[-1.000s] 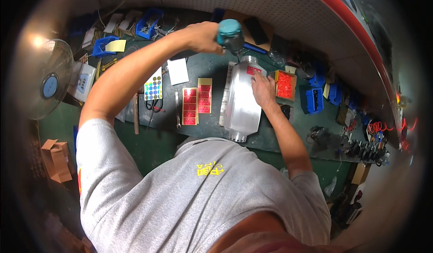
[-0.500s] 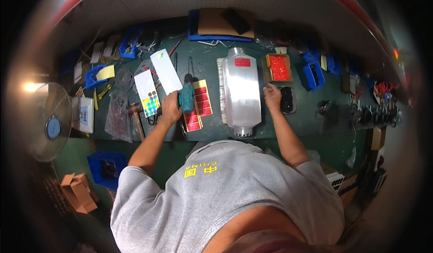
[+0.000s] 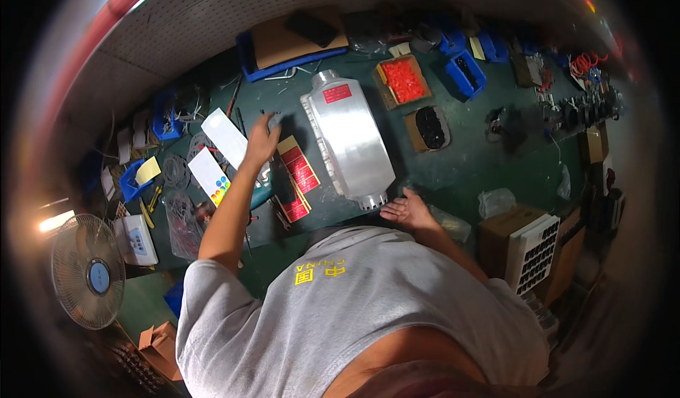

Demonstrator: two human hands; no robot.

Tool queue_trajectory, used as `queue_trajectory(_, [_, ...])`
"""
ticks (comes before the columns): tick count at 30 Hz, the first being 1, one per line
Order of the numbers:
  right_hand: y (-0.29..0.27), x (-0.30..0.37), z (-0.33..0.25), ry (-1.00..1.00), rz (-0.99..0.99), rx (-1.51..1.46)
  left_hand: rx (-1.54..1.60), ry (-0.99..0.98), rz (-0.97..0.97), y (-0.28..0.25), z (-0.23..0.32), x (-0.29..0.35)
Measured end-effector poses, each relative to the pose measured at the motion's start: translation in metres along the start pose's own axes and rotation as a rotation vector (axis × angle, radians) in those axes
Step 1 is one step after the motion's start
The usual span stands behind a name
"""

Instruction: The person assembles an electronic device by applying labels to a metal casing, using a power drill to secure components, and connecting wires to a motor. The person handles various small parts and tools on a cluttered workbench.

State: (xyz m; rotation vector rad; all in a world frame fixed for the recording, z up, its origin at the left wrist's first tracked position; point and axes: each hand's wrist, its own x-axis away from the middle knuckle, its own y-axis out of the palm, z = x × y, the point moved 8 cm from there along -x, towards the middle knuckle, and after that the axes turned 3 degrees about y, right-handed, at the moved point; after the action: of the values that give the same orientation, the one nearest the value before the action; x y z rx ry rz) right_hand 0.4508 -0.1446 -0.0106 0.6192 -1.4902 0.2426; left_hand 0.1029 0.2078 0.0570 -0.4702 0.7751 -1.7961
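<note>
Silver canister (image 3: 356, 139), near end just beside right hand (image 3: 409, 211)

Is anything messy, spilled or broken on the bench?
I can't see anything spilled or broken. The red sticker sheets, left of the silver canister, look a little untidy: they lie staggered, not lined up neatly.

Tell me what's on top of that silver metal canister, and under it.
The silver metal canister has a red label near its far end. A pale piece shows along its left side; whether it reaches underneath is hidden, covered by the canister.
</note>
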Motion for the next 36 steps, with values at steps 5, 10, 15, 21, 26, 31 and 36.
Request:
queue_trajectory(5, [0.028,0.015,0.02,0.103,-0.101,-0.068,0.297,-0.017,-0.159,0.036,0.084,-0.116])
queue_trajectory(10, [0.044,0.025,0.022,0.086,-0.159,-0.04,0.311,-0.017,-0.221,0.071,0.091,-0.147])
queue_trajectory(15, [0.05,0.042,0.016,0.051,-0.203,-0.07,0.408,0.029,-0.188,0.057,0.119,-0.152])
queue_trajectory(21, [0.041,0.079,-0.004,-0.133,-0.182,0.096,0.399,0.094,-0.127,0.033,0.155,-0.151])
queue_trajectory(26, [-0.02,0.07,-0.057,-0.606,0.072,-0.139,0.362,0.116,-0.217,0.061,0.247,-0.133])
queue_trajectory(31, [-0.082,0.08,-0.107,-0.76,0.06,-0.445,0.505,0.17,-0.27,0.09,0.335,-0.114])
queue_trajectory(36, [-0.182,0.051,-0.172,-0.828,-0.056,-0.521,0.562,0.277,-0.205,0.114,0.374,-0.075])
